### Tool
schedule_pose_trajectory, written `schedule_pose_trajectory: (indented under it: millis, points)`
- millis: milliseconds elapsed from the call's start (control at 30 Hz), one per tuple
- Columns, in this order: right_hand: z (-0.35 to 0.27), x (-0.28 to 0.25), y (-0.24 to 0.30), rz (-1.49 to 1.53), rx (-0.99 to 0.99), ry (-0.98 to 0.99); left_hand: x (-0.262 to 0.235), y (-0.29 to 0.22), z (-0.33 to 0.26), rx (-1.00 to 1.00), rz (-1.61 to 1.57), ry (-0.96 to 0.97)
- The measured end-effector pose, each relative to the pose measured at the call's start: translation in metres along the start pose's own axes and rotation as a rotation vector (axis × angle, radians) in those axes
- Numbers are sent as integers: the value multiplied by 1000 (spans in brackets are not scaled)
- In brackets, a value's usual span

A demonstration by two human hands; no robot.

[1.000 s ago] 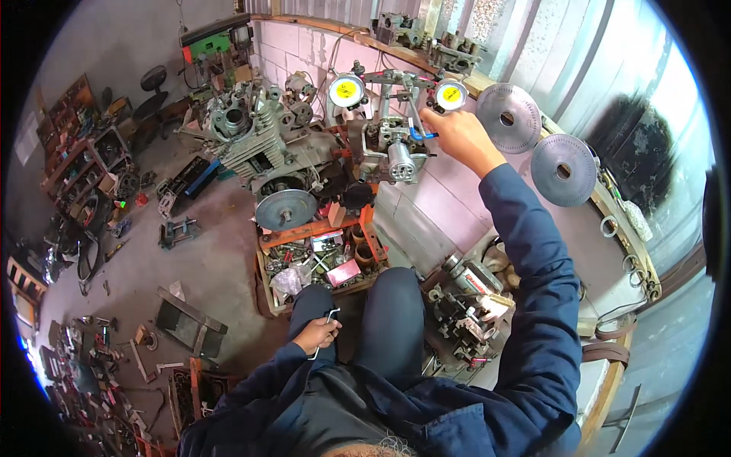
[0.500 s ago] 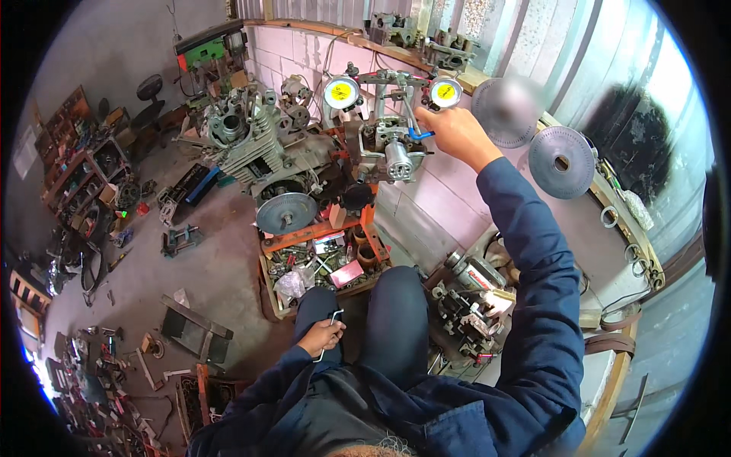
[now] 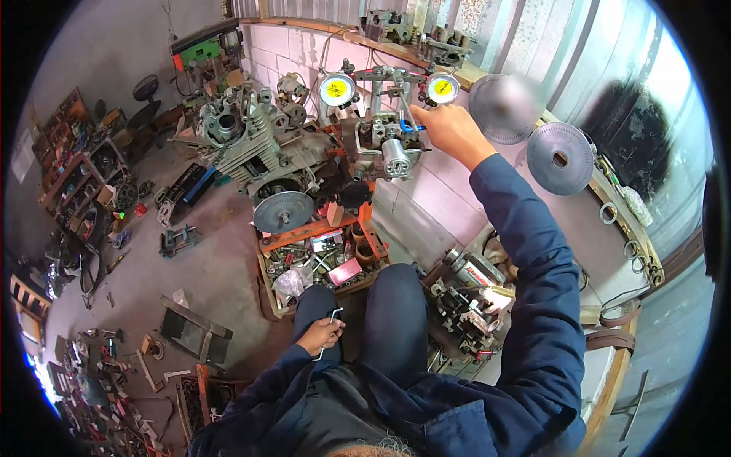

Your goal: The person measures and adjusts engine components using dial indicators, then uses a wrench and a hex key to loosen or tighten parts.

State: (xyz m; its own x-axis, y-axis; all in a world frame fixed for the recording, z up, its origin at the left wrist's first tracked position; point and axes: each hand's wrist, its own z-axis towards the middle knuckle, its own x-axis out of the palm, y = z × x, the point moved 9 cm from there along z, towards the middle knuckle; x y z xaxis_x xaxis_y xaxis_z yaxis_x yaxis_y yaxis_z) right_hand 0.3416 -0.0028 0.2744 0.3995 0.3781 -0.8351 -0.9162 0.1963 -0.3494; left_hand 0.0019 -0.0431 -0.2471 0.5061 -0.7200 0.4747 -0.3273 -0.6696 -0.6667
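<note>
My right hand (image 3: 455, 131) reaches forward with its fingers closed on a bent metal tool with a blue grip (image 3: 408, 126). The tool sits against a metal fixture (image 3: 378, 135) that bears a silver cylinder (image 3: 395, 158). Two dial gauges with yellow centres, a left one (image 3: 336, 90) and a right one (image 3: 442, 89), flank the fixture's top. Over my left thigh, my left hand (image 3: 321, 337) is closed around a thin bent metal rod (image 3: 336, 312), whose ends stick out above and below the fist.
An engine with a finned cylinder (image 3: 255, 156) and a slotted disc (image 3: 283, 212) stands left of the fixture. A tool-filled wooden drawer (image 3: 283, 311) lies before my knees. Metal parts (image 3: 466, 316) crowd my right side; perforated discs (image 3: 560, 158) hang at right.
The blue grip has swung leftward and slightly up at the fixture, with my right hand moving a little with it. The whole view has shifted slightly. My left hand keeps its hold on the rod.
</note>
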Motion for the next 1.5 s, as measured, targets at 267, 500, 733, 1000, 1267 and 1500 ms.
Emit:
schedule_pose_trajectory:
  millis: [267, 500, 733, 1000, 1267, 1500]
  points:
    - [0, 1, -7, 21, -17, 12, 0, -1, 0, 5, 0, -6]
    - [-4, -3, -2, 65, -90, -99, -1, 2, 1, -1, -20, -8]
    - [-3, 3, -6, 33, -55, -93, 0, 0, 2, -2, 5, 0]
    - [-6, -3, -7, 74, -72, -95, 2, -2, -1, -8, 4, -3]
    - [-5, 0, -4, 40, -37, -89, -1, 1, 2, -16, -4, -1]
    - [-5, 1, -7, 33, -47, -86, 2, 0, 1, -13, 3, -3]
